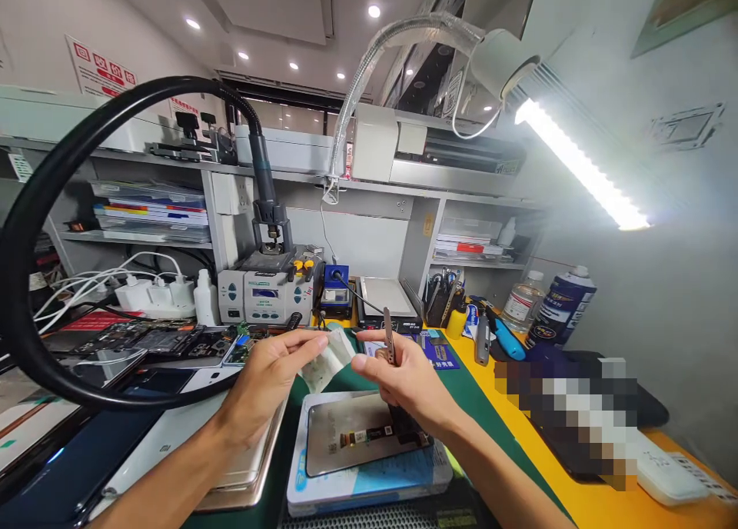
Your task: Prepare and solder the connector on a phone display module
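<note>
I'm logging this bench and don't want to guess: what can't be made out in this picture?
In the head view:
Lower end of the slim metal tool: hidden by the right hand.
Upper right part of the grey panel: behind that same hand.
Markings on the pale packet: too small to read.
Whatever the pixelated patch covers: blurred out.
Outer side of the black hose: cut by the left edge.

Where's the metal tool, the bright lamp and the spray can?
Metal tool (389, 335), head view: its middle.
Bright lamp (582, 166), head view: its glowing bar.
Spray can (560, 309), head view: its label.
</note>
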`<state>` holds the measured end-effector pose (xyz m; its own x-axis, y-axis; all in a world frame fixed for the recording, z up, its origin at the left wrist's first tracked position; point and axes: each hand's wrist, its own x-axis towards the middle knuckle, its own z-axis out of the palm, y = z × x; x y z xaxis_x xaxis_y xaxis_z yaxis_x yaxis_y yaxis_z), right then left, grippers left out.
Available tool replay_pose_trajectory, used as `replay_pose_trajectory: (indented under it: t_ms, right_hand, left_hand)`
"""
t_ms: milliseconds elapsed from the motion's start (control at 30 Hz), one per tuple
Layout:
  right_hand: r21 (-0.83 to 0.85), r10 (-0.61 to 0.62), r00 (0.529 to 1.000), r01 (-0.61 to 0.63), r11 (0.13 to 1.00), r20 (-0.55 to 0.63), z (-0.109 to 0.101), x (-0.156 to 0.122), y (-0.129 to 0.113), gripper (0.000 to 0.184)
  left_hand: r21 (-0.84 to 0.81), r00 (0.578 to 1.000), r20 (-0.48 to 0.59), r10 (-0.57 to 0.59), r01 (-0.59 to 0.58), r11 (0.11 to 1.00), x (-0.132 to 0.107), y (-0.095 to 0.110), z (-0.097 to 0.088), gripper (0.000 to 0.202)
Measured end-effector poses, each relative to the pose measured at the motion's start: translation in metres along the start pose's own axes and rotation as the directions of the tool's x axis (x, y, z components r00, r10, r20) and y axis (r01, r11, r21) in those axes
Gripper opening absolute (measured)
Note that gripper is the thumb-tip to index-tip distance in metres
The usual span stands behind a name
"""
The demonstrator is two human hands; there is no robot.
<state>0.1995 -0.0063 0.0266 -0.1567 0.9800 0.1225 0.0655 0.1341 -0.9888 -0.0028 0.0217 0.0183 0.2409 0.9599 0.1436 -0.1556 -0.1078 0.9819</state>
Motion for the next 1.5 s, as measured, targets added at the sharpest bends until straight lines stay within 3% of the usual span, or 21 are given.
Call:
replay_pose_trajectory:
  t_ms: [67,167,267,400,500,633,867,1167,1500]
  right_hand:
    - [-0.053,-0.013,1.0,0.014,0.999,0.011,0.002,0.0,0.001,0.06]
    - [-0.059,-0.059,0.998,0.061,0.996,0.037,0.004,0.003,0.004,0.037]
    - [0.037,-0.03,0.999,0.029,0.999,0.018,0.002,0.004,0.005,0.036]
    - [0.184,0.049,0.995,-0.065,0.981,0.087,-0.003,0.002,0.0,0.036]
    - [0.236,0.103,0.983,-0.138,0.962,0.155,-0.003,-0.001,-0.005,0.038]
    - [0.285,0.168,0.974,-0.207,0.936,0.155,-0.004,0.0,-0.006,0.047]
    - [0.249,0.295,0.947,-0.319,0.914,0.129,-0.005,0.002,-0.006,0.043]
    - [0.249,0.175,0.978,-0.197,0.948,0.111,0.003,0.003,0.007,0.039]
    - [0.261,0.187,0.979,-0.201,0.944,0.078,-0.001,0.001,-0.002,0.031]
  left_hand:
    - [-0.047,0.999,0.042,-0.025,0.027,0.999,-0.001,-0.001,0.006,0.034]
    - [-0.055,0.994,0.102,-0.025,0.031,0.998,-0.003,-0.002,0.011,0.031]
    - [-0.013,0.987,0.151,-0.062,0.065,0.998,-0.006,-0.001,0.011,0.029]
    - [-0.002,0.917,0.345,-0.202,0.215,0.977,-0.012,0.005,0.01,0.029]
    - [0.013,0.881,0.403,-0.247,0.265,0.964,-0.014,0.007,0.011,0.031]
    - [0.018,0.895,0.384,-0.228,0.24,0.971,-0.012,0.004,0.01,0.03]
    - [-0.077,0.967,0.215,-0.134,0.153,0.985,-0.007,0.002,0.009,0.034]
    - [0.001,0.983,0.162,-0.085,0.086,0.996,-0.01,-0.005,0.015,0.024]
    - [-0.031,0.985,0.171,-0.017,0.022,0.999,-0.009,-0.003,0.013,0.02]
